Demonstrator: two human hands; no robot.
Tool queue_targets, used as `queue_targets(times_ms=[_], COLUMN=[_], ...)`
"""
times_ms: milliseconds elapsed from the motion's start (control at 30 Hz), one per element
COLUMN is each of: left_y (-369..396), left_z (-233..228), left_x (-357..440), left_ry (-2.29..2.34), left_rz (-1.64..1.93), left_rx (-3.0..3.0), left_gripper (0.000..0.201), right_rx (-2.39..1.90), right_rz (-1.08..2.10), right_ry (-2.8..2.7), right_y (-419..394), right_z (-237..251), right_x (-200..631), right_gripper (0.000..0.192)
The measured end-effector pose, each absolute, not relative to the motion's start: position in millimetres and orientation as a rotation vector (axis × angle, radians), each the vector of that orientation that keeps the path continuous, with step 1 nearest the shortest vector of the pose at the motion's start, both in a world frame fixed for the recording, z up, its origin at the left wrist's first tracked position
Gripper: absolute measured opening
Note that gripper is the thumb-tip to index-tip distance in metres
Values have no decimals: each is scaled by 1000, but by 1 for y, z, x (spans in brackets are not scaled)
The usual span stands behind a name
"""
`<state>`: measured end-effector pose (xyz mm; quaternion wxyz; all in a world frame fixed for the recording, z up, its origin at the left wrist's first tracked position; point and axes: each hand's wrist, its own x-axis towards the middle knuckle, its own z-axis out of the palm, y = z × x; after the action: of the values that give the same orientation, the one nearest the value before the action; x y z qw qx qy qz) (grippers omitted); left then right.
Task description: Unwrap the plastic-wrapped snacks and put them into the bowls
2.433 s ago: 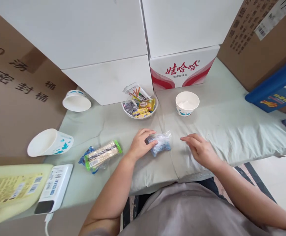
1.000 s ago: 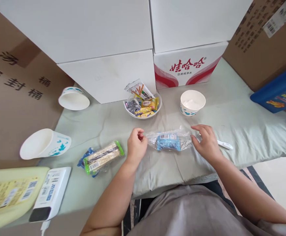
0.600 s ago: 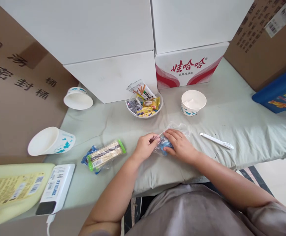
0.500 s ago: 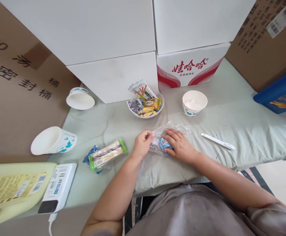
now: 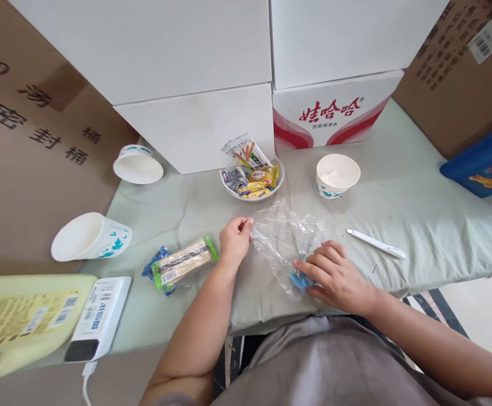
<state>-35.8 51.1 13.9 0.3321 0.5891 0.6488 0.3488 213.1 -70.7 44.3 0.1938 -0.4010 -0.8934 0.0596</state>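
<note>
My left hand pinches the left edge of a clear plastic bag, which is spread out over the cloth. My right hand is curled over a small blue packet at the bag's lower right, with much of the packet hidden under the fingers. I cannot tell whether the packet is inside the bag or under its film. To the left of my left hand lies a wrapped snack pack with green ends, on top of a blue wrapper.
A bowl of wrapped snacks stands behind the bag. A paper cup and white box cutter are on the right. Two tipped cups, a power bank and a yellow jug lie left. White boxes back the surface.
My right hand has moved right and toward me with the blue packet. My left hand has shifted slightly left and up, so the bag is stretched wider between them.
</note>
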Motion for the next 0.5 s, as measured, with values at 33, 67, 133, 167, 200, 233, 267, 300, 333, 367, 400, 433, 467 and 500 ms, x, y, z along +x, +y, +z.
queue_targets(times_ms=[33,67,133,167,200,233,267,300,333,367,400,433,467,500], left_y=[53,54,56,55,53,49,44,38,31,24,18,12,9,7], left_z=[12,11,10,11,13,16,19,22,25,26,27,27,26,25], left_x=[-37,-38,-41,-42,-42,-41,-39,-37,-32,-27,-22,-16,-10,-5], left_ry=[1677,1667,1700,1743,1789,1819,1804,1724,1569,1365,1150,969,856,824], left_rz=[893,874,880,922,1000,1110,1237,1361,1447,1461,1382,1229,1038,839], left_rx=[1487,1448,1450,1494,1563,1652,1762,1891,2036,2181,2314,2421,2496,2538], left_gripper=[27,28,25,22,18,15,14,13,13,11,10,10,12,17], right_rx=[-1112,-1101,-1087,-1090,-1098,-1113,-1136,-1168,-1210,-1259,-1314,-1366,-1410,-1439], right_rz=[208,264,397,460,511,547,564,559,534,500,461,426,398,384], right_ry=[-2537,-2560,-2563,-2539,-2501,-2456,-2409,-2367,-2335,-2319,-2319,-2337,-2371,-2414], right_y=[-75,-79,-87,-90,-93,-95,-97,-98,-99,-99,-99,-98,-97,-96], right_z=[45,46,46,45,45,44,43,42,41,40,38,37,36,35], right_x=[216,219,225,228,230,231,232,230,228,225,221,217,214,212], right_gripper=[40,42,52,59,64,66,62,55,47,39,34,36,46,55])
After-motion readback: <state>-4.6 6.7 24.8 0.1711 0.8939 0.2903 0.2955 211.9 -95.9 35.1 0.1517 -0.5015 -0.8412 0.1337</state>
